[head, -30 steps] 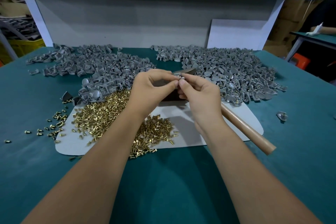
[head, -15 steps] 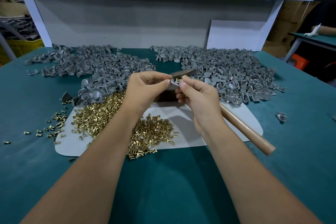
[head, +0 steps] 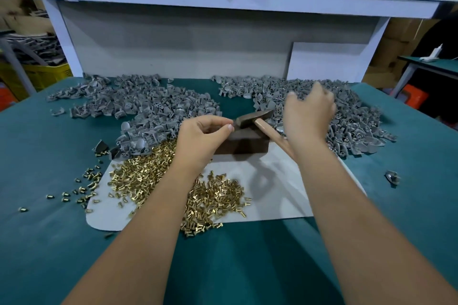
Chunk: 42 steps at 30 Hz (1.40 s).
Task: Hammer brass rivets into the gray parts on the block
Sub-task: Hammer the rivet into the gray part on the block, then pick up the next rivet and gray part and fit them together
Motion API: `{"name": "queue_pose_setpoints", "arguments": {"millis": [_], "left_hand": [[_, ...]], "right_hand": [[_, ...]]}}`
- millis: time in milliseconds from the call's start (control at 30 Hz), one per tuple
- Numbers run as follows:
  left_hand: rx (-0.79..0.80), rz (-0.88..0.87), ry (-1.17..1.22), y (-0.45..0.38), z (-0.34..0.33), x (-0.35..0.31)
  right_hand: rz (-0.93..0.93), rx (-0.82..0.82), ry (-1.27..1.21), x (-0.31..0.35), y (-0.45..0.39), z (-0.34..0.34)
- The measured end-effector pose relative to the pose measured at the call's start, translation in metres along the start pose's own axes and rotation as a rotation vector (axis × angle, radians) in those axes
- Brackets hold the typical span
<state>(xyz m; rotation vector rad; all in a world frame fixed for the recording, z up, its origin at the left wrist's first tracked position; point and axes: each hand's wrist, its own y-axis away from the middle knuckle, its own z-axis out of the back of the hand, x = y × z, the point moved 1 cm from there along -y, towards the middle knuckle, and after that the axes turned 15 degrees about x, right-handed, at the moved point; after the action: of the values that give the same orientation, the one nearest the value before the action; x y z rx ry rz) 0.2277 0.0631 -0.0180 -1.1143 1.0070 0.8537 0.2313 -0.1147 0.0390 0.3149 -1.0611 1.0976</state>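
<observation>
A dark, rectangular block point(head: 244, 142) with a dull metallic face is seen on a pale, smooth sheet point(head: 280, 195) with rounded corners, laid on the teal, felt-like worktop point(head: 247, 267). One hammer point(head: 257, 120) is rested across the block, its dark steel head on top and its light wooden handle slanting away under the right forearm. Two heaps of small, shiny brass rivets point(head: 213, 195) are spread over the sheet, short cylinders with flat heads, with loose ones scattered on the cloth to the left. Two broad mounds of matte gray parts point(head: 153, 104), curved and shell-like, are piled at the back of the worktop, left and right; one stray part point(head: 391, 177) lies alone near the right edge. The left hand point(head: 200, 140) is held over the block's left end, thumb and forefinger curled together in a pinching grip; what is pinched is too small to tell. The right hand point(head: 307, 116), blurred, is held over the right mound with fingers loosely spread, the grip released.
</observation>
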Motion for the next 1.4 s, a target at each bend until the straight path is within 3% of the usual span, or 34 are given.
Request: {"name": "queue_pose_setpoints", "arguments": {"millis": [133, 233, 333, 433, 567, 700, 900, 1233, 1400], "left_hand": [[-0.01, 0.024, -0.026, -0.001, 0.001, 0.0], [-0.115, -0.003, -0.037, 0.0, 0.015, -0.004], [-0.324, -0.011, -0.016, -0.001, 0.037, -0.006], [-0.476, 0.139, -0.128, -0.002, 0.058, 0.002], [-0.23, 0.459, -0.705, 0.002, 0.067, 0.021], [-0.125, 0.49, -0.988, 0.001, 0.061, 0.022], [-0.14, 0.396, -0.841, 0.003, 0.061, 0.02], [-0.235, 0.318, -0.822, -0.001, 0.063, 0.02], [-0.314, 0.26, -0.52, -0.003, 0.064, 0.02]], "right_hand": [[0.359, 0.047, 0.079, 0.006, 0.053, -0.04], [0.603, 0.258, 0.173, 0.0, 0.083, -0.061], [0.681, 0.504, 0.226, -0.003, 0.094, -0.068], [0.672, 0.664, 0.257, -0.006, 0.095, -0.07], [0.642, 0.78, 0.273, -0.01, 0.09, -0.068], [0.661, 0.931, 0.477, -0.011, 0.09, -0.07], [0.652, 0.951, 0.361, -0.004, 0.094, -0.075], [0.569, 1.035, 0.284, -0.003, 0.096, -0.077], [0.584, 1.025, 0.21, -0.005, 0.094, -0.073]]}}
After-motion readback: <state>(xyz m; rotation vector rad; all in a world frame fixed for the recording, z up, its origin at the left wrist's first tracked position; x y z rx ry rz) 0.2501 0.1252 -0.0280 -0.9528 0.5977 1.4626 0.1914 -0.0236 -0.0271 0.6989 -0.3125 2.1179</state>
